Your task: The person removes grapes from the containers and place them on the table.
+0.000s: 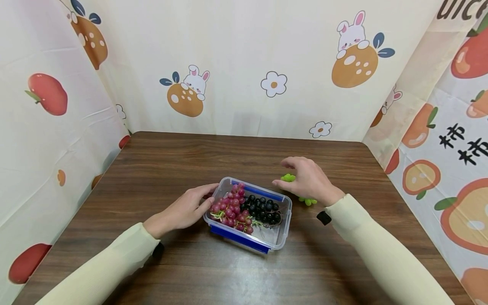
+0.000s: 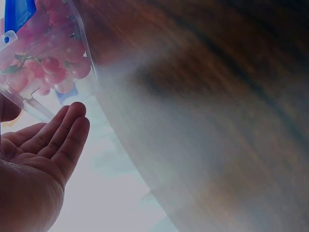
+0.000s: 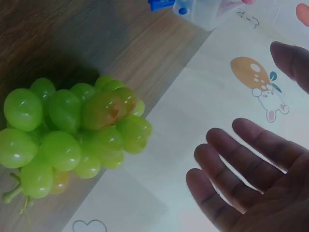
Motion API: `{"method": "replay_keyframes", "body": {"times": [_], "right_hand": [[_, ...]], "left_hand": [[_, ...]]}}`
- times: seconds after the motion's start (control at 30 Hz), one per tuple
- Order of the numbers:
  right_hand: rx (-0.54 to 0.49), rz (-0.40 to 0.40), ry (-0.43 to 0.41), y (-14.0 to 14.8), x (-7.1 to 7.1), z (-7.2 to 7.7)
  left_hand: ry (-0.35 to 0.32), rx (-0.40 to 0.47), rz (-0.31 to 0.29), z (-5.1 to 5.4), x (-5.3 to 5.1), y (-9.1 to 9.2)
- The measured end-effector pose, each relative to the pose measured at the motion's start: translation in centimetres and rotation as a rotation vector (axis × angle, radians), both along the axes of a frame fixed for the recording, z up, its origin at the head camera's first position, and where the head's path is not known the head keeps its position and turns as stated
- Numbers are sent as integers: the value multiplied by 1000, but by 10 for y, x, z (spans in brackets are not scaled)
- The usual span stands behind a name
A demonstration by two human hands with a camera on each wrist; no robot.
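A clear plastic container (image 1: 276, 241) with blue clips sits on the table, its top uncovered. Inside it, a bunch of red grapes (image 1: 228, 207) fills the left part and a bunch of black grapes (image 1: 261, 208) lies toward the right. My left hand (image 1: 187, 208) is at the container's left end, its fingers (image 2: 72, 145) fairly straight; whether they touch the wall is unclear. My right hand (image 1: 310, 180) hovers above a bunch of green grapes (image 3: 67, 133), fingers spread and thumb apart, holding nothing. From the head, that hand hides most of the green bunch.
The brown wooden table (image 1: 183, 156) has its far edge against a printed curtain (image 1: 236, 84). More printed cloth (image 1: 461, 140) hangs on the right, and another sheet (image 1: 57, 144) on the left. Dark wrist devices (image 1: 324, 217) are worn at the sleeves.
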State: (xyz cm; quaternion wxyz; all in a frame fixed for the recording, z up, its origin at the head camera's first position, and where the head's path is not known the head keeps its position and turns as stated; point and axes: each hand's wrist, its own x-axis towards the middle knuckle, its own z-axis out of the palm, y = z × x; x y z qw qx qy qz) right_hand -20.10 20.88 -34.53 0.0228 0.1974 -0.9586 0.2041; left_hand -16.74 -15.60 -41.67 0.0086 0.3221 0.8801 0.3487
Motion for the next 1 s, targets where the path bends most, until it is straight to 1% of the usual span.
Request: {"method": "replay_keyframes", "body": {"times": [0.2,0.4,0.63,0.9,1.0], "right_hand": [[-17,94,51,-6,4,2],[-35,145,46,-10,7,1],[-32,207,52,-16,8,0],[-28,337,97,-26,8,-3],[-20,374,111,-30,8,-3]], "left_hand": [[10,-2,1,0,0,0],[3,-3,2,0,0,0],[-2,-7,5,0,0,0],[-10,-5,2,1,0,-1],[-13,-5,-1,1,1,-1]]}}
